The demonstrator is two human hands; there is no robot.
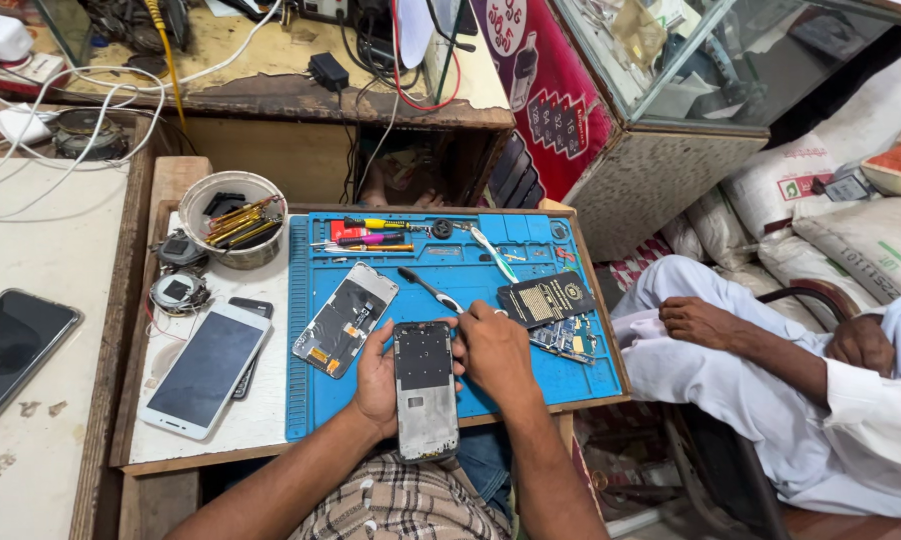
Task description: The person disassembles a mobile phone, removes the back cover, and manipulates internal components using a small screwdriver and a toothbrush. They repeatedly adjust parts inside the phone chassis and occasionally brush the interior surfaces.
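Grey metal shows along the opened phone frame (427,390), which stands on end just above the near edge of the blue repair mat (531,385), held between both hands. The left hand (378,382) cups its left side with fingers curled behind it, thumb along the edge; the right hand (494,350) bends over the top right corner, fingertips pressed together on the rim (whether they pinch a small part I cannot tell). By my reading the step in hand is work at the frame's upper edge, and any further move there calls for a steady grip from the left hand and fine fingertip pressure. Just beside lie a detached screen panel (344,320), a black-handled brush (429,290), a dark square cover (545,299) and a circuit board (569,338). Farther out, a red printed poster (546,95) covers the glass counter's side, and white woven sacks (861,245) with green and red markings are stacked at right.
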